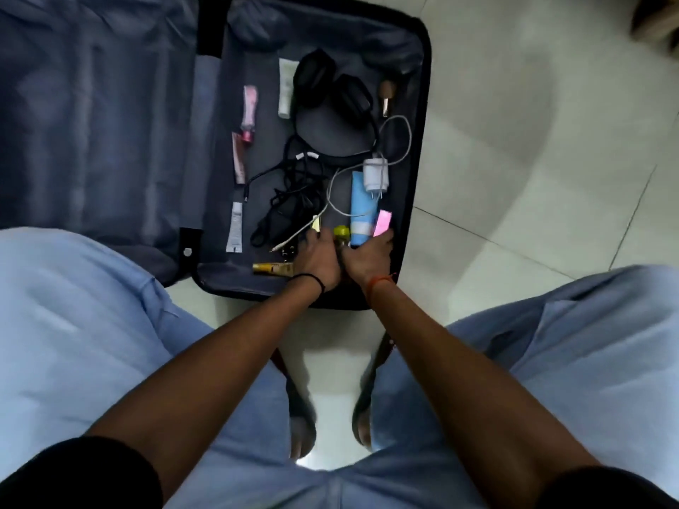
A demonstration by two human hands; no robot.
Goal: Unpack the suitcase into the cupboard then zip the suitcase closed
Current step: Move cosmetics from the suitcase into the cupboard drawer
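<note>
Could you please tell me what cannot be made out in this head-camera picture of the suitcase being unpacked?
- Fingers of left hand and right hand: curled out of sight, grip unclear.
- Yellow-capped bottle: body hidden between the hands.
- Suitcase lid: cut off by the left and top edges.
- Tube labels, such as the blue tube: too blurred to read.
</note>
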